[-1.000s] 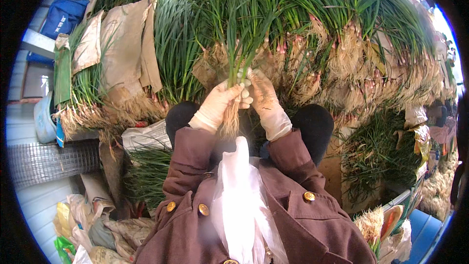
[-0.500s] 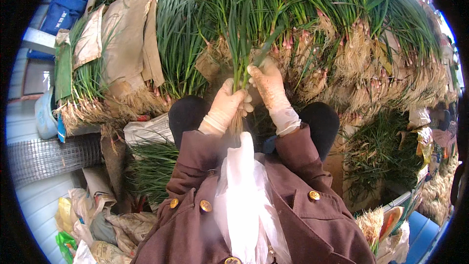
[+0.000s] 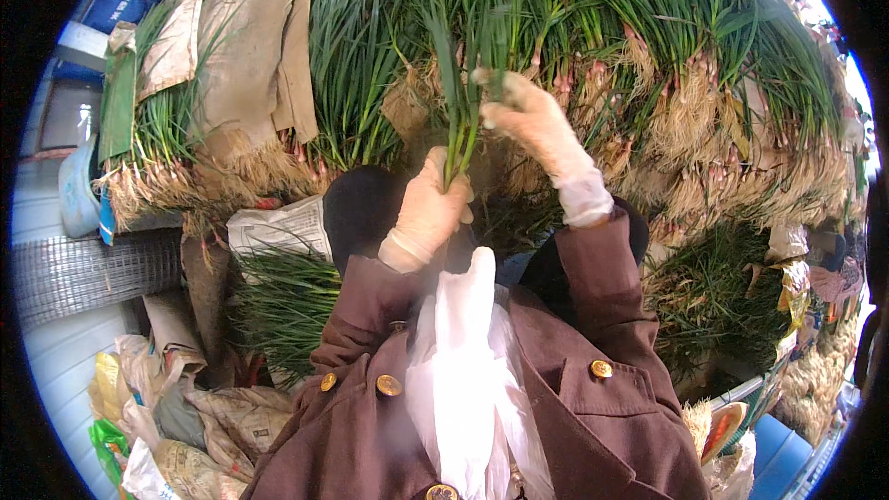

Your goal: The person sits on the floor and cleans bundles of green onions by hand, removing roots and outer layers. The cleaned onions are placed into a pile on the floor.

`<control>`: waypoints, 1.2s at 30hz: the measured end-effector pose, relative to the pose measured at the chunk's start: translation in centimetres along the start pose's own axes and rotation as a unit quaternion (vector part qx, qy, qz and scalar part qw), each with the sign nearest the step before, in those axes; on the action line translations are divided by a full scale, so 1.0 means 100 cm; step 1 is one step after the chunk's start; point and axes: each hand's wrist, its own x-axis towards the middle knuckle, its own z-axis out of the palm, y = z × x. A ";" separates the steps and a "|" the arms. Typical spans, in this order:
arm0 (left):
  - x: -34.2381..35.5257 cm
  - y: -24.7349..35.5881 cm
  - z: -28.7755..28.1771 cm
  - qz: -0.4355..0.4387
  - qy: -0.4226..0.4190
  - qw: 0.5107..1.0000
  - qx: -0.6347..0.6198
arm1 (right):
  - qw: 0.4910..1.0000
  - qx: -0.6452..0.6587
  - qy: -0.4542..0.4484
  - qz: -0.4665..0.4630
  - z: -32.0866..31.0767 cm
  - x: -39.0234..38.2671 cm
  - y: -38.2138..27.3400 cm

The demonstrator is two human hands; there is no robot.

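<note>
My left hand (image 3: 431,204), in a pale glove, is closed round the lower stems of a small bunch of green garlic (image 3: 457,130) held upright between my knees. Its roots are hidden below my fingers. My right hand (image 3: 532,116), gloved and soiled, is just right of the bunch with fingers bent together. A green leaf (image 3: 500,32), smeared by motion, runs up from its fingertips. Beyond both hands lies a broad heap of green garlic (image 3: 565,0), leaves pointing away and pinkish bulbs and pale roots toward me.
Cardboard (image 3: 243,46) covers part of the heap on the left. More greens (image 3: 282,310) lie beside my left knee and others (image 3: 718,301) by my right. A wire mesh roll (image 3: 102,278) and crumpled bags (image 3: 222,426) are at left, a blue container (image 3: 778,454) at lower right.
My right hand has moved up and right, away from my left hand, with the leaf at its fingertips. My left hand keeps its hold on the bunch. The view has shifted slightly.
</note>
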 end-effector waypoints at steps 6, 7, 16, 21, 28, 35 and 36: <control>-0.002 0.002 -0.023 -0.004 0.039 0.999 -0.009 | 0.982 -0.153 0.057 0.090 0.003 0.004 0.004; 0.000 0.003 -0.035 -0.002 0.055 0.998 -0.032 | 0.978 -0.195 0.066 0.036 -0.001 -0.007 0.015; 0.056 0.048 -0.109 0.111 0.074 0.954 -0.268 | 0.954 -0.278 0.101 0.045 -0.032 0.041 0.094; 0.093 0.025 -0.080 0.056 0.005 0.981 -0.184 | 0.905 -0.338 0.159 0.203 -0.045 0.099 0.045; 0.141 0.021 0.001 0.006 -0.146 0.974 -0.171 | 0.988 -0.053 0.130 0.059 -0.003 -0.006 0.026; 0.140 -0.020 0.039 0.001 -0.209 0.951 -0.229 | 0.978 0.016 -0.001 0.206 -0.026 -0.047 0.040; 0.137 -0.018 0.045 0.006 -0.206 0.954 -0.219 | 0.979 0.018 0.044 0.199 -0.033 -0.048 0.042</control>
